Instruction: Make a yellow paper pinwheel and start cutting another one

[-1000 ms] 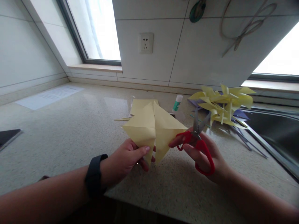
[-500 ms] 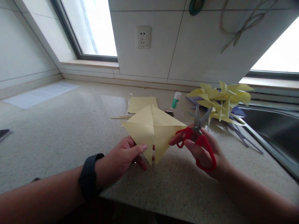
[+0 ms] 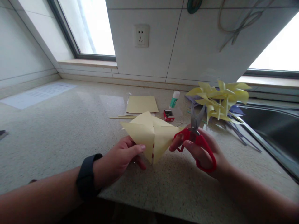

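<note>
My left hand (image 3: 121, 157), with a dark band on the wrist, pinches the lower left part of a creased yellow paper square (image 3: 149, 133) held just above the counter. The square has cuts running in from its corners. My right hand (image 3: 201, 149) grips red-handled scissors (image 3: 197, 137), blades pointing up and slightly apart, and its fingertips touch the paper's right edge.
Behind the paper lie a stack of yellow sheets (image 3: 142, 104), thin wooden sticks (image 3: 121, 117), a small red box (image 3: 168, 115) and a glue stick (image 3: 174, 99). Several yellow paper pinwheels (image 3: 219, 99) are piled at the right beside a steel sink (image 3: 271, 127). A printed sheet (image 3: 37, 95) lies far left.
The paper has tipped flatter and lower between my hands, uncovering the red box and sheet stack behind. The scissors stay in my right hand, shifted slightly left.
</note>
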A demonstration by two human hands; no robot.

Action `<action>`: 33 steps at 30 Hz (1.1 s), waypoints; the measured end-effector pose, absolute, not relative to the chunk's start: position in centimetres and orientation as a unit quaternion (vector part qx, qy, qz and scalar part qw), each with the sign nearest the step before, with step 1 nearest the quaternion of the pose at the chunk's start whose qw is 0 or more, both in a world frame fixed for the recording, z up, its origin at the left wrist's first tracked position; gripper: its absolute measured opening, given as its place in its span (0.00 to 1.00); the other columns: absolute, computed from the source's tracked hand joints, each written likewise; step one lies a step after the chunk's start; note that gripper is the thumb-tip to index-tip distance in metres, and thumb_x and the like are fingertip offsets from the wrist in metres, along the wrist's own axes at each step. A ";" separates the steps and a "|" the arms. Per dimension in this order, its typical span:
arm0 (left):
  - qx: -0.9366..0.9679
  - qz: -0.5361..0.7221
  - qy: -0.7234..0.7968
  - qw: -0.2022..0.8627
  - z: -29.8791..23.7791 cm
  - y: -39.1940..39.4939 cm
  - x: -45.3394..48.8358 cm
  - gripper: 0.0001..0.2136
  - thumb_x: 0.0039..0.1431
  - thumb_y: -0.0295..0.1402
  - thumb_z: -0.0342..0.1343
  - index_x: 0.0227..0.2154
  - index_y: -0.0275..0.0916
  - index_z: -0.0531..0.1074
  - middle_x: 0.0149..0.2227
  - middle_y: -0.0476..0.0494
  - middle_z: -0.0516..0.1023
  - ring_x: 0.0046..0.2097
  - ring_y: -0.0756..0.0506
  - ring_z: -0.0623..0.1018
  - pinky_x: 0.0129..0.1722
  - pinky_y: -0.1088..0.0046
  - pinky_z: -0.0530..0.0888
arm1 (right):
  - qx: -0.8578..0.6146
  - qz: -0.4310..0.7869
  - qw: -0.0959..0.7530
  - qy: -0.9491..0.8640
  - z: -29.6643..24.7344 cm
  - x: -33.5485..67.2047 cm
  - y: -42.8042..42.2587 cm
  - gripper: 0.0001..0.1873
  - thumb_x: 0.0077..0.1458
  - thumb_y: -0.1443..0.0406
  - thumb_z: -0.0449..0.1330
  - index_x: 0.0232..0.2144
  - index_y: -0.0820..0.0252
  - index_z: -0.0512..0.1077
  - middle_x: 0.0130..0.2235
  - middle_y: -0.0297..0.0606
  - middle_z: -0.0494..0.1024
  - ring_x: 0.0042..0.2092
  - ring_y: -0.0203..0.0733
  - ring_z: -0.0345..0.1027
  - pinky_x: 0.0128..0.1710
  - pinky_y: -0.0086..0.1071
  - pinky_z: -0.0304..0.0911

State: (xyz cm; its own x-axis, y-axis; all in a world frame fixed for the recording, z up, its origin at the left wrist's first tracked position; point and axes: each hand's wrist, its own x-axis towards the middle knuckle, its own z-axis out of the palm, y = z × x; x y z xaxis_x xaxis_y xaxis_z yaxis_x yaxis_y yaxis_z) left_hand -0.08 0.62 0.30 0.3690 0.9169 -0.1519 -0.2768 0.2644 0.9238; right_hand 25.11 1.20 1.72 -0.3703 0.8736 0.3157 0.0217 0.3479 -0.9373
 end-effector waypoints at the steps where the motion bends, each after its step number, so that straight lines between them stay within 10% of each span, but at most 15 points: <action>1: 0.434 0.427 0.366 0.704 0.3 0.6 -0.1 0.13 0.54 0.30 0.64 0.43 0.38 0.80 0.43 0.38 0.83 0.35 0.44 0.79 0.21 0.78 0.75 | -0.322 0.465 0.447 -0.693 1.8 25.1 1.1 0.05 0.64 0.61 0.60 0.40 0.55 0.73 0.35 0.38 0.81 0.36 0.42 0.74 0.34 0.34 0.68; 33: 0.394 0.457 0.381 0.700 0.7 0.3 0.0 0.22 0.60 0.32 0.60 0.57 0.38 0.71 0.43 0.38 0.80 0.29 0.46 0.78 0.18 0.74 0.78 | -0.349 0.451 0.441 -0.693 1.8 25.6 2.0 0.11 0.64 0.58 0.61 0.32 0.57 0.72 0.27 0.34 0.79 0.28 0.34 0.70 0.27 0.27 0.66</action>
State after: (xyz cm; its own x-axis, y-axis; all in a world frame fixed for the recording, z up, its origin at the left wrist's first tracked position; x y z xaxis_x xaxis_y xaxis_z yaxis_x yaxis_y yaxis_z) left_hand -0.05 0.34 0.71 0.2907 0.9410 -0.1733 -0.3395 0.2707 0.9008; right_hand 25.60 1.97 1.78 -0.3668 0.8816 0.2971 0.0856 0.3500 -0.9328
